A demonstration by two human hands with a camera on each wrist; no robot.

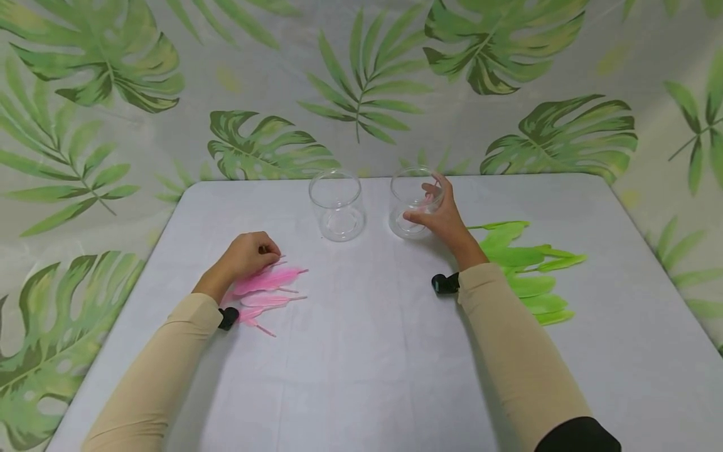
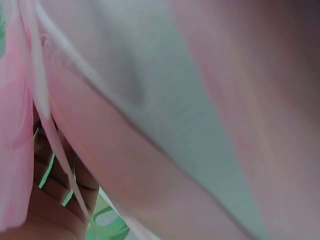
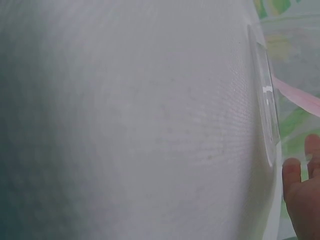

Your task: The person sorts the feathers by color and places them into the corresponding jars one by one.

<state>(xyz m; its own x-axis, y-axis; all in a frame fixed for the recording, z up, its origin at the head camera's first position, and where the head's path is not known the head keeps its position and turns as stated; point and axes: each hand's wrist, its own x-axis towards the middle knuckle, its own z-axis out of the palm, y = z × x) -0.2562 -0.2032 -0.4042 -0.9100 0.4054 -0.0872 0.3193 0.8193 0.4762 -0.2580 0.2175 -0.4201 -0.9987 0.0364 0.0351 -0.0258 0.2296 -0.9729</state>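
Two clear glass cups stand near the table's back edge in the head view: the left cup (image 1: 339, 207) and the right cup (image 1: 400, 204). My right hand (image 1: 449, 216) holds the right cup by its side, thumb at the front and fingers toward the back. A pink feather (image 3: 300, 97) shows through that cup's wall in the right wrist view. At the left, my left hand (image 1: 245, 254) bends over a group of pink feathers (image 1: 265, 282), thumb and fingertips pinching one by its quill. Blurred pink feathers fill much of the left wrist view.
Green feathers (image 1: 525, 257) lie in a fanned pile right of the right forearm. A white cloth (image 1: 361, 351) covers the table. Behind it hangs a leaf-patterned curtain (image 1: 390, 75).
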